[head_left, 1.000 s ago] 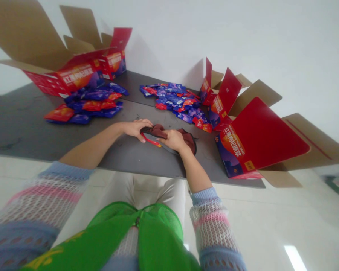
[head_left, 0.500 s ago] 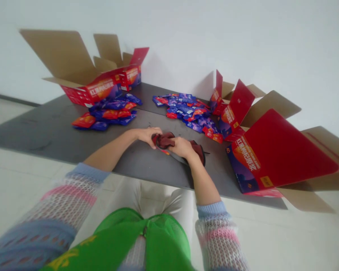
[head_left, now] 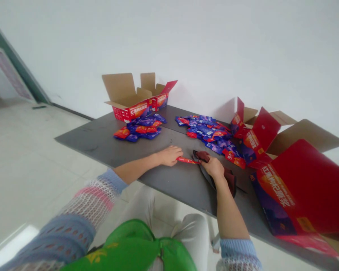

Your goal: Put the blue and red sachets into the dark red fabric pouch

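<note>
My left hand is closed round one end of a red sachet, seen nearly edge-on above the grey table. The sachet's other end reaches to my right hand, which grips a dark maroon fabric piece with black edging, perhaps a pouch; its exact kind is unclear. Part of that fabric hangs below my right wrist, and my fingers hide where it meets the sachet. Beyond my hands lies a loose pile of purple and red sachets. Another stack of sachets sits at the left.
Two open cartons stand at the table's back left. More open red cartons line the right side, their flaps spread outward over the table. The grey table's front edge runs just before my legs. A white wall rises behind.
My hands have moved apart, and the red sachet now stretches between them, out of the maroon fabric. The left hand has let go of the fabric. The view has turned left.
</note>
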Motion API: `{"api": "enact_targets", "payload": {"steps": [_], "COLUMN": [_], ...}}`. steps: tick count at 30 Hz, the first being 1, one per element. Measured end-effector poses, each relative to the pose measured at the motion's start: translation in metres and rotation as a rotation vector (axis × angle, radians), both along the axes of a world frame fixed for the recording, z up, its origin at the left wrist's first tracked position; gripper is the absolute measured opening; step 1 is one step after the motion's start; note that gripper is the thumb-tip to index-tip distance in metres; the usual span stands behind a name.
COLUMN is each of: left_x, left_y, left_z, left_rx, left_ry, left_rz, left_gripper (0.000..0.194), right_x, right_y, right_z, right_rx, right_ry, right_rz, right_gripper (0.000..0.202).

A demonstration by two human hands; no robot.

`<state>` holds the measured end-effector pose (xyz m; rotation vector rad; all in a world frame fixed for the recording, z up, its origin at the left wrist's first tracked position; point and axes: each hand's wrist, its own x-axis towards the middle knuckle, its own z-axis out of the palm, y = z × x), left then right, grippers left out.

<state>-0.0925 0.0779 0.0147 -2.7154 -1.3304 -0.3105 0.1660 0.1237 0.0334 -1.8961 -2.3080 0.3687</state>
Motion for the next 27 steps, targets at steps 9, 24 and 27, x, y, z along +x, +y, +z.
{"api": "enact_targets", "payload": {"steps": [9, 24, 27], "left_x": [-0.031, -0.152, -0.149], "left_y": [-0.001, 0.059, 0.058], "left_z": [0.030, 0.046, 0.032], "left_rx": [0.086, 0.150, 0.137], "left_ry": [0.166, -0.316, -0.321], "left_rz": [0.444, 1.353, 1.342], "left_gripper": [0.055, 0.053, 0.056], "right_x": [0.001, 0.002, 0.002], "right_y": [0.000, 0.001, -0.001], "right_z": [-0.001, -0.003, -0.002], "right_rx": [0.013, 0.023, 0.021], "right_ry": [-0.003, 0.014, 0.009], "right_rz": [-0.014, -0.075, -0.085], "right_gripper": [0.051, 0.050, 0.050]}}
